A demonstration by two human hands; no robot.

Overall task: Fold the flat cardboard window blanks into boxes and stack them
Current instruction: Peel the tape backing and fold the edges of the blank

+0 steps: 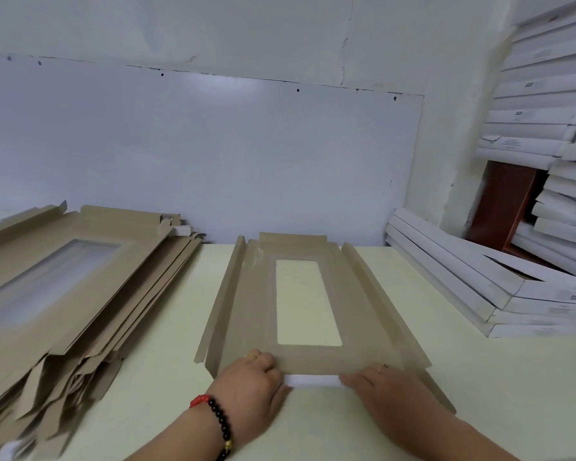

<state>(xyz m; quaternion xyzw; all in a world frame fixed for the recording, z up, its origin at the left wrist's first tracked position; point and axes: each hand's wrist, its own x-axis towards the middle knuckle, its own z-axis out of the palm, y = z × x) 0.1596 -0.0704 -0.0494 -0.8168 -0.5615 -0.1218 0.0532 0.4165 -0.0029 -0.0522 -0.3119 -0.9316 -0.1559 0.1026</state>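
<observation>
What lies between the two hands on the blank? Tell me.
In the head view, a white strip, the blank's near end flap, spans from the left hand to the right hand.

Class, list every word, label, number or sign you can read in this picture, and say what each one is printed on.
No text can be read with certainty.
Stacked white folded boxes on the right: small dark printed marks on their sides, too blurred to read.
White boxes piled against the right wall: printed marks and fine lines, too small to read.
Brown cardboard window blank and brown blank pile: no print visible.
</observation>
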